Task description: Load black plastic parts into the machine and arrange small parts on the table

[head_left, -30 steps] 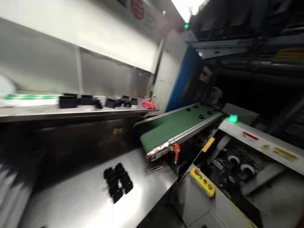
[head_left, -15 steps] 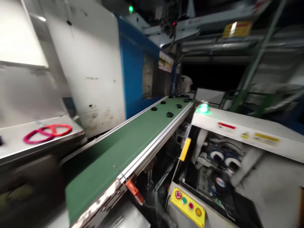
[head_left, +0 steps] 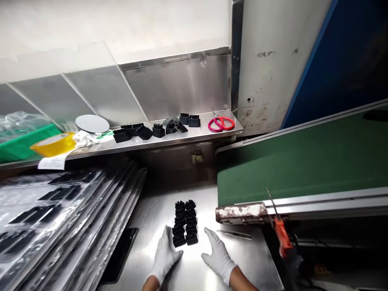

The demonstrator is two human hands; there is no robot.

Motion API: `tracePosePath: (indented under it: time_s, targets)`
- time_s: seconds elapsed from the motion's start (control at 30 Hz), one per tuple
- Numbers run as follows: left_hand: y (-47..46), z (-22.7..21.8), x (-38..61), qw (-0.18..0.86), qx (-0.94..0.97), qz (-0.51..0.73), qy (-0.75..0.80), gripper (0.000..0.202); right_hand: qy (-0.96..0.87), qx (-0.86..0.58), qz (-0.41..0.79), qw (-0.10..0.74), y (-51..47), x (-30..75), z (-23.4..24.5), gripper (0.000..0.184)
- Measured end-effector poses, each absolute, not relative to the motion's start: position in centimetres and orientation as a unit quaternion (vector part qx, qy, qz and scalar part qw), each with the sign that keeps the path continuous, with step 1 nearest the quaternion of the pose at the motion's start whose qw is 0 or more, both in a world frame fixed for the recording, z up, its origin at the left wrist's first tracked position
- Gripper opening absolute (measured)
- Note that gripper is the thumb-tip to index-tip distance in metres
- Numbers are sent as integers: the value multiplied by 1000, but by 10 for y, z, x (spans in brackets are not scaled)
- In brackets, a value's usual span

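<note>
Change since earlier: both views from before look out along the conveyor and show no hands; now the view tips down onto the steel bench and two white-gloved hands are in sight at the bottom edge.
Left hand [head_left: 165, 255]: lies flat on the steel table [head_left: 194, 275], fingers loosely spread and holding nothing, its fingertips [head_left: 167, 232] just beside the near left corner of the black parts.
Right hand [head_left: 218, 255]: also flat on the table, fingers spread wide and empty, index finger pointing toward the near right corner of the parts, close but apart from them.
Black parts [head_left: 185, 223]: small black plastic pieces packed in two tight columns, standing on the table between the two hands and just beyond them.
Tweezers [head_left: 234, 233]: a thin metal pair lying on the table to the right of the right hand, near the belt's end.
Conveyor belt [head_left: 303, 161]: green, running off to the right, its worn end plate [head_left: 241, 211] just beyond the parts on the right.
Orange-handled tool [head_left: 281, 232]: hangs at the conveyor's front edge.
Shelf [head_left: 182, 139]: steel ledge behind the table carrying more black pieces [head_left: 157, 129], red-handled scissors [head_left: 221, 123], a grey disc [head_left: 92, 123] and a yellow packet [head_left: 53, 143].
Left side: stacked clear trays [head_left: 60, 218] with dark pieces in them, leaning beside the table.
</note>
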State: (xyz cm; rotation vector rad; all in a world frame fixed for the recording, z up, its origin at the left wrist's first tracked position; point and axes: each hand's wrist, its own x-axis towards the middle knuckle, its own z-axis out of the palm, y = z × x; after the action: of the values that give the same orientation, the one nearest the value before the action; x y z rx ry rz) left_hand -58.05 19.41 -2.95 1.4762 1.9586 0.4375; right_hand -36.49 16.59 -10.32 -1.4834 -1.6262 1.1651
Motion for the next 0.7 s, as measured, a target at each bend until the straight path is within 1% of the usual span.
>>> tracePosePath:
  time_s: [0.17, 0.23, 0.3, 0.43, 0.63, 0.7]
  targets:
    - [212, -67, -614, 297, 630, 118, 708, 111, -655, -589, 397, 261, 202, -411, -106, 116]
    - [217, -78, -624, 301, 657, 99, 684, 112, -668, -597, 381, 227, 214, -421, -108, 124]
    - [222, -87, -631, 307, 686, 86, 654, 113, -679, -604, 366, 202, 221, -428, -109, 125]
    - [227, -99, -635, 312, 723, 75, 612, 110, -695, -614, 325, 183, 223, -439, -105, 115]
    - [215, -111, -639, 328, 721, 62, 607, 99, -710, -615, 304, 157, 212, -441, -110, 113]
    - [210, -113, -639, 331, 717, 57, 611, 100, -716, -610, 301, 158, 206, -440, -115, 109]
